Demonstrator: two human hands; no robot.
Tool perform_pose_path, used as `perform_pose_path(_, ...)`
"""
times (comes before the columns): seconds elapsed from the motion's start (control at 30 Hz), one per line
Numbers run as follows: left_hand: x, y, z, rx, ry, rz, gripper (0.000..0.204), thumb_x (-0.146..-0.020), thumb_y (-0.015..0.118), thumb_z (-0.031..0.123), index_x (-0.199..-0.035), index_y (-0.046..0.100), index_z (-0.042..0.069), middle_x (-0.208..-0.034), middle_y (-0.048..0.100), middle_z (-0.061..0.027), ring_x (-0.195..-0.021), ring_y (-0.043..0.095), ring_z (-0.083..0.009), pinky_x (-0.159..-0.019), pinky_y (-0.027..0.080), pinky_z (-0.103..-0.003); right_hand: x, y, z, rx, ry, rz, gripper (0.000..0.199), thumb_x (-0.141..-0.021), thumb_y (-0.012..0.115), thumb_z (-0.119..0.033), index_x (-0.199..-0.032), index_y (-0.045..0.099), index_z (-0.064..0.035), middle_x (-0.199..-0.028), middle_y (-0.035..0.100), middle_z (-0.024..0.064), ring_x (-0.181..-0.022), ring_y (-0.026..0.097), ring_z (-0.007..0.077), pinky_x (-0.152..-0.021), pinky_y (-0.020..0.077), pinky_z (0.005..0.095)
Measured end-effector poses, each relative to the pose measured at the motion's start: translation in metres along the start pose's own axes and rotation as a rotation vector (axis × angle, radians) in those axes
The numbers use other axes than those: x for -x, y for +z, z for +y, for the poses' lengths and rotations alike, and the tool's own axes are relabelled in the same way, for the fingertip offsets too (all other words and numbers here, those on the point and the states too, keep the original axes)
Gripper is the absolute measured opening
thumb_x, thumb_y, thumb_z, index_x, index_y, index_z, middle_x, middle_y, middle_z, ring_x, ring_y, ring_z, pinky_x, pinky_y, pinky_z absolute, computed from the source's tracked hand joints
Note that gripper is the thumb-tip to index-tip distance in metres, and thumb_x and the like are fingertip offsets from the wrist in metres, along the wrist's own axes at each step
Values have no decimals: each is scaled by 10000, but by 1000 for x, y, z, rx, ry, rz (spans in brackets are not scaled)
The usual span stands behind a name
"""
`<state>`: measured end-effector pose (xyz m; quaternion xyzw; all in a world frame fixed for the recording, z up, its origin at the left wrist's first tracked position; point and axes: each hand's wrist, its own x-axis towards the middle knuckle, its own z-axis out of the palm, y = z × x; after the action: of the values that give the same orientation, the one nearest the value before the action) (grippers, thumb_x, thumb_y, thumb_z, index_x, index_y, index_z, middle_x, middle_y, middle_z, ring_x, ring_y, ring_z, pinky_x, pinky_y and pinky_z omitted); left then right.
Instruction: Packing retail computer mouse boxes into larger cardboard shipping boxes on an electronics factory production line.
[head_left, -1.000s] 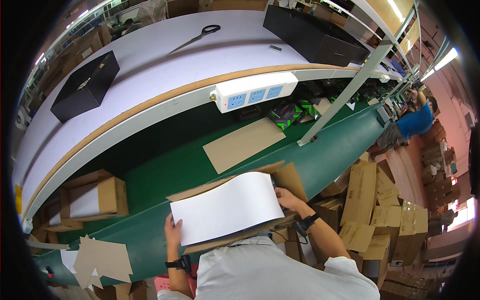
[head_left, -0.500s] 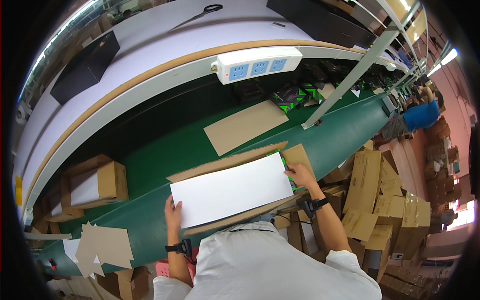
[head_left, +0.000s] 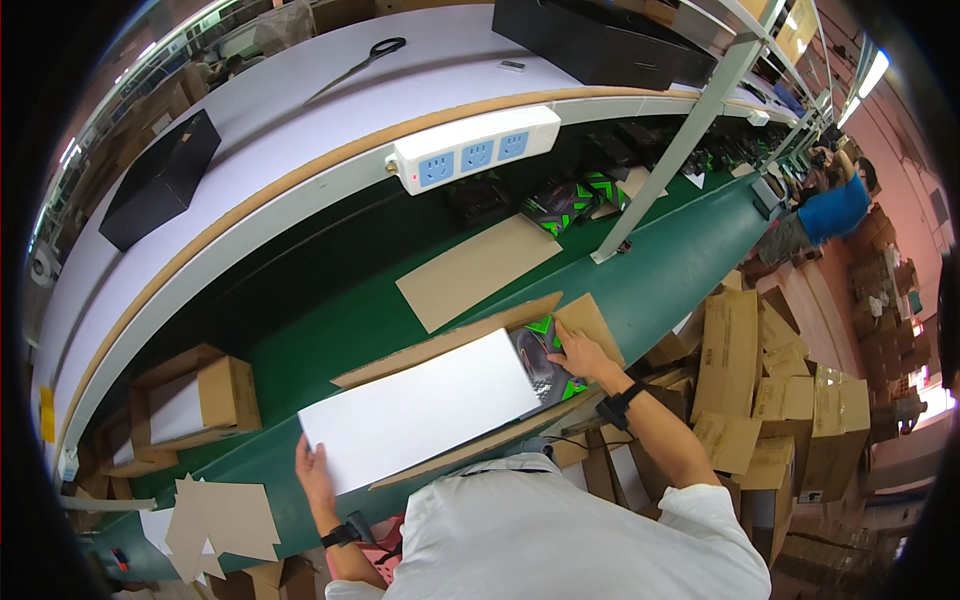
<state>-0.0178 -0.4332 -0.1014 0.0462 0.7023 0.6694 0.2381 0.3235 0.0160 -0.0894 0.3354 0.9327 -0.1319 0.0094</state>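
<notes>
A long white sheet (head_left: 420,412) lies slantwise over an open cardboard carton (head_left: 440,342) on the green bench in front of me. My left hand (head_left: 314,474) grips the sheet by its left end, thumb on top and the other fingers mostly hidden below. My right hand (head_left: 583,356) is off the sheet, its fingers stretched out at the carton's right end. They touch a black and green printed package (head_left: 545,362) inside the carton, beside the raised right flap (head_left: 592,325). The sheet hides the rest of the contents.
Behind the carton lies a flat brown cardboard sheet (head_left: 478,270). A white power strip (head_left: 475,150) hangs on the shelf edge, with scissors (head_left: 357,70) above. Another open carton (head_left: 195,400) and cut cardboard pieces (head_left: 222,525) are at left. Stacked cartons (head_left: 730,370) and a person (head_left: 832,210) are at right.
The white sheet has slid left with my left hand, uncovering the printed package at the carton's right end. My right hand has let go of the sheet's right edge.
</notes>
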Motion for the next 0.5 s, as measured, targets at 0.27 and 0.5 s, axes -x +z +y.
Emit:
perform_pose_path(0.27, 8, -42, 15, 173, -44, 6, 414, -955, 517, 55, -1356, 450, -19, -1159, 630, -112, -995, 612, -173, -902, 486, -303, -21, 3, -31, 451, 110, -251, 780, -881, 593, -428, -1364, 364, 141, -883, 707, 136, -847, 687, 267, -710, 533, 343)
perform_pose_path(0.5, -2, 64, 16, -20, -73, -292, 417, -918, 593, 75, -1309, 449, 64, -1039, 660, -119, -881, 624, -154, -750, 511, -277, -11, 36, -14, -242, -277, -97, 715, -923, 562, -484, -1326, 416, 88, -1079, 638, 220, -759, 667, 323, -685, 546, 380)
